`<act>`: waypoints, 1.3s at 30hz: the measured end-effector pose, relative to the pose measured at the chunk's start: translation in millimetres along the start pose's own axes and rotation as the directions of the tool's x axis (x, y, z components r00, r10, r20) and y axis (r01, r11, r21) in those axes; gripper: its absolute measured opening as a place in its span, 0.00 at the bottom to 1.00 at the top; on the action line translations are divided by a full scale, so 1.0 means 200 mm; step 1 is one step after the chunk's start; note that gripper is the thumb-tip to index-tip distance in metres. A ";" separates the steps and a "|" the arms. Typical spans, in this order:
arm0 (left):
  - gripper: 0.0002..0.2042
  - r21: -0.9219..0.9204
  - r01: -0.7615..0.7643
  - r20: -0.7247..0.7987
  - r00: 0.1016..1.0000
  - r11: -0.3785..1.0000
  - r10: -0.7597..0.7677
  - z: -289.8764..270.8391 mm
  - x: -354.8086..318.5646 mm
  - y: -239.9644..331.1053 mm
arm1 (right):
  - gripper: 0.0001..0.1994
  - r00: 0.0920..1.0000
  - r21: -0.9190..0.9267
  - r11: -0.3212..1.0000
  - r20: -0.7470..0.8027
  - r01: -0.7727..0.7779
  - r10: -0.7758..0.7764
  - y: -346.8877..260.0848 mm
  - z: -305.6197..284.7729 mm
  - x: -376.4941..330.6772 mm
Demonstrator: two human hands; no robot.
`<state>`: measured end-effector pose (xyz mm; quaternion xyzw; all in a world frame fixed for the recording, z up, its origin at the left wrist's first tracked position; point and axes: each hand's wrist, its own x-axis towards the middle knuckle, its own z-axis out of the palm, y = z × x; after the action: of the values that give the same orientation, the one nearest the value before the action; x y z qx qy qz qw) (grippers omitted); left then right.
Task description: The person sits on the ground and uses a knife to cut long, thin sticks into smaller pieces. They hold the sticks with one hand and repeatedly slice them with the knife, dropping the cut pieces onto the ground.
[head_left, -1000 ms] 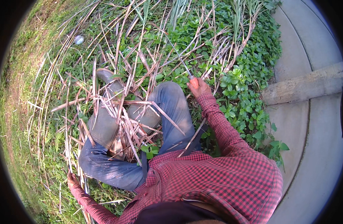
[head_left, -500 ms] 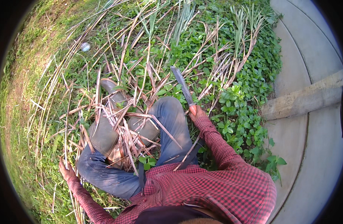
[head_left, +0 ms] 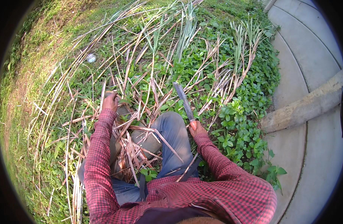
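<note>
My right hand [head_left: 197, 127] grips the handle of a long dark machete [head_left: 183, 100]; its blade points up and away over the green weeds. My left hand [head_left: 111, 101] reaches forward into the dry cane stalks [head_left: 141, 93] and closes on some of them beside my left boot. Both arms wear red checked sleeves. My legs in blue jeans [head_left: 175, 138] and grey rubber boots [head_left: 147, 142] stand among the cut stalks, with dry leaves lying across them.
Long cut cane stalks and green leaves [head_left: 186, 33] fan out over grass. A small round grey object [head_left: 91, 58] lies at the upper left. A concrete path [head_left: 313, 67] with a raised kerb [head_left: 306, 108] runs along the right.
My left hand came up from low at my side to the stalks ahead. My right hand, with the machete, dropped slightly lower and closer to my knee.
</note>
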<state>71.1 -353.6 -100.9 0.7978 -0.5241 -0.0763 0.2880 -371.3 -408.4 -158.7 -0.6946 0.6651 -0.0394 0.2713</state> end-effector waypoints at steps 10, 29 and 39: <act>0.17 0.215 0.223 0.280 0.918 0.951 -0.279 0.40 0.43 -0.02 | 0.25 0.999 0.093 0.995 0.027 -0.033 0.031 0.06 0.02 0.00; 0.16 -0.505 0.277 0.262 0.952 0.817 -0.161 0.45 0.65 0.07 | 0.23 0.999 0.120 0.992 -0.046 0.032 -0.027 0.15 0.06 0.02; 0.11 -0.223 -0.237 -0.231 0.955 0.946 0.185 0.32 0.09 1.03 | 0.22 1.000 0.092 0.996 -0.011 -0.016 0.017 0.02 0.02 -0.01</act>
<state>-111.5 -452.2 -39.9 0.6981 -0.5604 -0.0263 0.4449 -374.6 -405.4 -163.0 -0.6756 0.6700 -0.0718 0.2993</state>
